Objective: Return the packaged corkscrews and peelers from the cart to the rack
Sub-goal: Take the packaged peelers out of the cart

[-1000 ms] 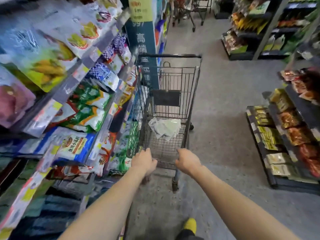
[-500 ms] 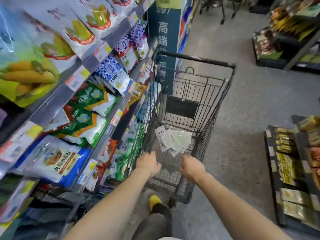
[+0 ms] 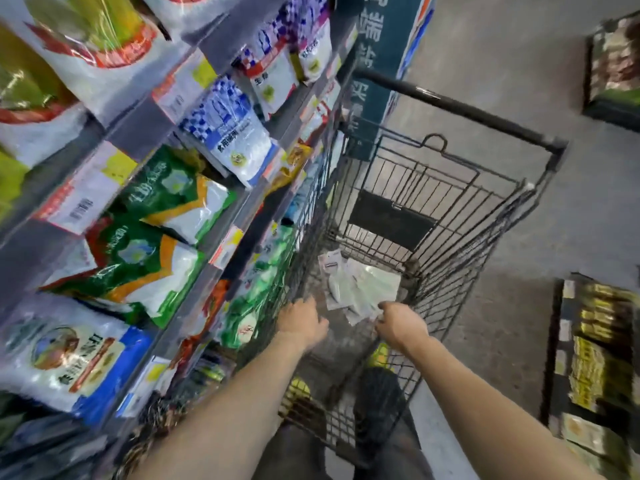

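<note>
- My left hand (image 3: 303, 322) curls over the near rim of the cart (image 3: 485, 237), knuckles up and fingers bent down over the wire.
- My right hand (image 3: 401, 323) grips the same rim further to the right, its fingers bent as well. The blur keeps me from telling whether its fingertips touch anything besides the wire.
- The packets (image 3: 363, 285) lie in a loose, overlapping heap on the cart's floor, towards its near end. They sit just beyond my hands and closer to the right one. They are pale and flat, and too smeared for me to tell corkscrews from peelers.
- A black panel (image 3: 389, 220) hangs on the far wall of the cart, and a thick black bar (image 3: 460, 107) runs across its far top edge.
- The cart's left side stands just beside the shelves (image 3: 145, 133), which hold tilted bags (image 3: 162, 258) in green, orange, white and blue. Price tags line the shelf rails.
- A blue sign (image 3: 381, 64) with white characters stands beyond the cart's far left corner.
- A low display (image 3: 595, 358) of yellow-and-dark packs stands on the right, well apart from the cart across the grey floor (image 3: 502, 64).
- One yellow shoe (image 3: 381, 355) shows through the wire below my right hand.
</note>
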